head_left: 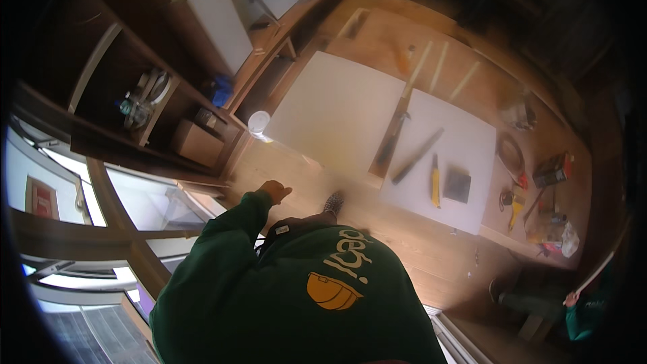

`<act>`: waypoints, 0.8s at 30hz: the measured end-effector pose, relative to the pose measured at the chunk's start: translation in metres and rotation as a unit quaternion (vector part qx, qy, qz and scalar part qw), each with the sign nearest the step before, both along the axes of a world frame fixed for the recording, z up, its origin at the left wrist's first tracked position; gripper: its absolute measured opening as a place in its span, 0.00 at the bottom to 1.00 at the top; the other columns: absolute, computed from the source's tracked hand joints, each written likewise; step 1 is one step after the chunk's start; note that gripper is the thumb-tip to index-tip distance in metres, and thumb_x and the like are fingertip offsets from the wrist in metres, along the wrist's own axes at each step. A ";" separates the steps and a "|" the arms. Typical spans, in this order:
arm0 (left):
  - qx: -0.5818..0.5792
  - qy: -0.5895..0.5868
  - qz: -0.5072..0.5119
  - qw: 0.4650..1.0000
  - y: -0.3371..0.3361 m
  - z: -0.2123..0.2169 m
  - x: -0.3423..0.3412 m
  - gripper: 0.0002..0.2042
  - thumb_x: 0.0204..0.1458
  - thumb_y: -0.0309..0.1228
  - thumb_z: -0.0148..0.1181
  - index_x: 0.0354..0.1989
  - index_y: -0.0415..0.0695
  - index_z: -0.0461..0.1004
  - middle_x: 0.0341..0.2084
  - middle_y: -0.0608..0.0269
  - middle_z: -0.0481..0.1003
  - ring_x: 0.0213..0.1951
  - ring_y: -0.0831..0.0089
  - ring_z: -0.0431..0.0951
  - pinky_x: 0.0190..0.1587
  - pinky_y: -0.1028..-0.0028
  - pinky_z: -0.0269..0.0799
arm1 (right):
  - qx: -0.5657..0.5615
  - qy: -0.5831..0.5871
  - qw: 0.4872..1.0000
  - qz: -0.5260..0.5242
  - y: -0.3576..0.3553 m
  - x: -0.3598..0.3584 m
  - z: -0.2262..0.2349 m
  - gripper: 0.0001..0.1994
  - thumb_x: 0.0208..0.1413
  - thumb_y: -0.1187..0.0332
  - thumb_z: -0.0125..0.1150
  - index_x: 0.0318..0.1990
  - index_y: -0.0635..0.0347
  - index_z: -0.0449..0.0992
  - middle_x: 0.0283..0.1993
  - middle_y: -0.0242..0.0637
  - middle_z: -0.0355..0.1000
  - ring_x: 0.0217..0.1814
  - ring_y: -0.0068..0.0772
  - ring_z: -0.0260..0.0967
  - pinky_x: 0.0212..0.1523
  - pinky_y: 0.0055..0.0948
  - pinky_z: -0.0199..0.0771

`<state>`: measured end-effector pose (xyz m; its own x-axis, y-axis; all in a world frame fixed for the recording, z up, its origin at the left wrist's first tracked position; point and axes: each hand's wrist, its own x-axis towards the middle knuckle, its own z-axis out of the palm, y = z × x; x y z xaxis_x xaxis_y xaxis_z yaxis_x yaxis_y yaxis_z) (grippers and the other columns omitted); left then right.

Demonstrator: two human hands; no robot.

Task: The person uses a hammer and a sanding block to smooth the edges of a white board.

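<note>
My left hand (275,191), in a green sleeve, hangs in front of me over the wooden floor. Its fingers are curled and nothing shows in them. My right hand is out of view. Ahead lies a large white panel (333,111), with a white round container (259,123) by its left edge. A second white panel (465,125) lies to the right. On it are a long dark strip (418,156), a yellow-handled tool (435,183) and a dark square piece (457,185). A long dark-handled tool (387,148) lies between the panels.
A dark cabinet (101,54) with bottles stands at the left, beside glazed doors (135,195). White boards (219,23) lean at the back. Tape, boxes and a yellow tool (517,210) lie at the right. Another person's hand (571,298) holds a pale strip at the lower right.
</note>
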<state>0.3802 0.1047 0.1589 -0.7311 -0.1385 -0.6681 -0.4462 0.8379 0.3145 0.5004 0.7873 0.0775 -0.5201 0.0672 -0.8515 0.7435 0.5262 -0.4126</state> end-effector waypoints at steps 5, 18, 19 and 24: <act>-0.093 0.186 0.006 0.978 -0.015 0.008 0.040 0.19 0.60 0.44 0.56 0.38 0.37 0.79 0.30 0.44 0.80 0.39 0.49 0.81 0.43 0.54 0.75 | -0.038 0.043 0.997 0.058 -0.052 -0.066 0.074 0.18 0.62 0.55 0.57 0.36 0.65 0.76 0.29 0.40 0.75 0.30 0.34 0.74 0.35 0.36 0.74; 0.324 0.317 0.150 0.879 -0.076 0.034 -0.017 0.26 0.59 0.30 0.61 0.66 0.39 0.65 0.27 0.60 0.78 0.31 0.71 0.78 0.36 0.69 0.76 | -0.196 0.189 0.951 0.147 -0.283 -0.181 0.269 0.16 0.61 0.56 0.62 0.35 0.64 0.76 0.30 0.34 0.74 0.32 0.26 0.71 0.37 0.27 0.72; 0.385 0.257 0.188 0.866 -0.094 0.047 -0.025 0.25 0.60 0.31 0.61 0.65 0.39 0.66 0.26 0.61 0.78 0.31 0.72 0.78 0.36 0.71 0.75 | -0.164 0.234 0.937 0.200 -0.312 -0.189 0.289 0.17 0.58 0.57 0.65 0.38 0.65 0.77 0.31 0.34 0.74 0.33 0.26 0.72 0.38 0.28 0.72; 0.511 0.147 0.263 0.805 -0.180 0.113 -0.039 0.23 0.64 0.37 0.60 0.63 0.36 0.68 0.25 0.63 0.77 0.31 0.77 0.79 0.38 0.77 0.76 | -0.111 0.357 0.873 0.314 -0.495 -0.217 0.346 0.26 0.43 0.60 0.80 0.46 0.67 0.77 0.36 0.39 0.75 0.38 0.31 0.73 0.41 0.33 0.73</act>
<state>0.3409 -0.0755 0.2722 -0.8983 0.0313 -0.4383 -0.4348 -0.2069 0.8764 0.2835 0.2919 0.4239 -0.7987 -0.5466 -0.2517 -0.1499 0.5858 -0.7965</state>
